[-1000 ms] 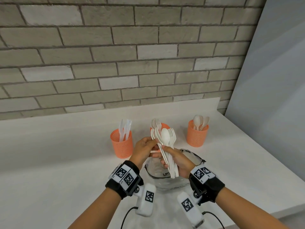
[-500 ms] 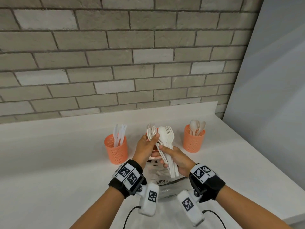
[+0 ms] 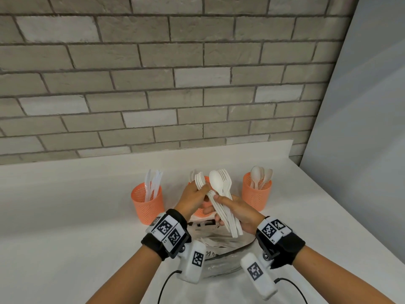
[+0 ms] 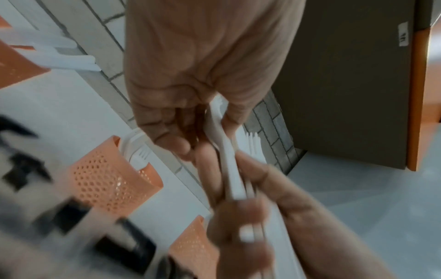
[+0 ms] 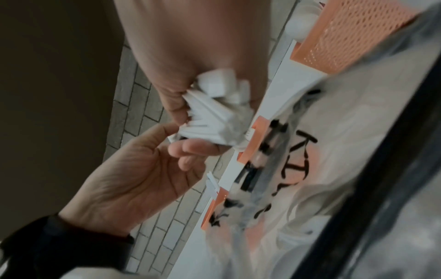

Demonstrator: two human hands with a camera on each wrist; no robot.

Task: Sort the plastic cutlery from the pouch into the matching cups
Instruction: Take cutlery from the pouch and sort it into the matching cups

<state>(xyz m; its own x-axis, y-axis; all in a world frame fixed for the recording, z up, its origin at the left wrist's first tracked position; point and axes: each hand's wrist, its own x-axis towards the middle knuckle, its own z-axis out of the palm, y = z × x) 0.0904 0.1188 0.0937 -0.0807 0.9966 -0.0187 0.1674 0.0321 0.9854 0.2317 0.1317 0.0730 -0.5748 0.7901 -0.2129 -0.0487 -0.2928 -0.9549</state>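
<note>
Above the clear pouch [image 3: 221, 253] on the white tabletop [image 3: 65, 216], the right hand [image 3: 236, 212] clasps a bundle of white cutlery [image 3: 221, 200], its grip wrapped round the handles. The left hand [image 3: 191, 198] pinches the forks [image 3: 200, 181] at the bundle's left edge. Behind the pouch stand three orange cups: the knife cup [image 3: 148, 202], the fork cup [image 3: 200, 212] and the spoon cup [image 3: 256, 194].

We see three orange perforated plastic cups in a row mid-frame on the white counter [image 3: 65, 216]: the knife cup [image 3: 148, 202] left, fork cup [image 3: 200, 212] centre behind our hands, spoon cup [image 3: 256, 195] right. The clear plastic pouch [image 3: 221, 253] lies lower centre, before the fork cup, and the grey brick wall [image 3: 153, 73] fills the upper frame behind them.
</note>
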